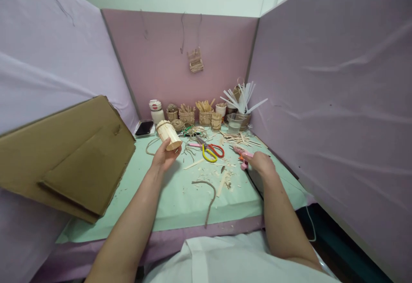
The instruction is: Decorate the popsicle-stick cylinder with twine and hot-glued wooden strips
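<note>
My left hand point(164, 156) grips a small cylinder made of wooden sticks point(168, 135), held tilted above the green table cover point(180, 201). My right hand point(262, 164) is closed round a pink glue gun point(242, 154) that rests low over the table, its black cord running back toward me. Between the hands lie red-and-yellow scissors point(210, 151), loose wooden sticks and shavings point(222, 180), and a piece of brown twine point(209, 195).
A large folded cardboard sheet point(67, 158) leans at the left. Along the back wall stand small stick baskets point(196, 115), a white jar point(156, 110), a phone point(144, 127), a clear cup point(235, 123) and white sticks point(243, 96). Purple cloth walls enclose three sides.
</note>
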Tool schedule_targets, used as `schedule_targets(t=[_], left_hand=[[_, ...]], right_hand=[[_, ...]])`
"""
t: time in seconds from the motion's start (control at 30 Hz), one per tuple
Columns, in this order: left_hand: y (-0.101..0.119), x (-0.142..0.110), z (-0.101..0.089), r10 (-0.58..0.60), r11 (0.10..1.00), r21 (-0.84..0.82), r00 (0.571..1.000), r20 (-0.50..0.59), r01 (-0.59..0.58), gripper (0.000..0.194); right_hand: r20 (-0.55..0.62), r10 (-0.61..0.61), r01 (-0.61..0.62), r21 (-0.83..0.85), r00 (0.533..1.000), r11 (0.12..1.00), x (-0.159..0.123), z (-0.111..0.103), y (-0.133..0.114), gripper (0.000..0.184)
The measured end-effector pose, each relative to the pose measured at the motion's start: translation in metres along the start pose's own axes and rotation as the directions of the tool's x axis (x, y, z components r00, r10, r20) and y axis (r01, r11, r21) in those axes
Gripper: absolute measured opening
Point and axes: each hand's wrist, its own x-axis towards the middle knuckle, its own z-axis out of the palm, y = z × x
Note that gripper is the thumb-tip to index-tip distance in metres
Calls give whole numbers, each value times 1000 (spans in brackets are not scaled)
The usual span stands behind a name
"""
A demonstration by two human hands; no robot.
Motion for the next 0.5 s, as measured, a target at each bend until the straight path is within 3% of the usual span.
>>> schedule_targets(t=[0.13, 0.3, 0.4, 0.5], left_hand=[[-2, 0, -2, 10, 999, 38, 998, 55, -12, 23], [-4, -1, -5, -1, 997, 81, 992, 125, -9, 34], [-4, -2, -5, -31, 996, 86, 989, 148, 19, 35], [-3, -4, -5, -56, 996, 85, 982, 180, 41, 36]], right_hand=[[149, 60, -53, -54, 987, 997, 4, 7, 0, 39], [180, 75, -77, 2, 981, 997, 7, 6, -2, 29], [143, 52, -86, 242, 988, 966, 3, 6, -5, 28], [130, -18, -68, 627, 991, 776, -7, 8, -19, 16]])
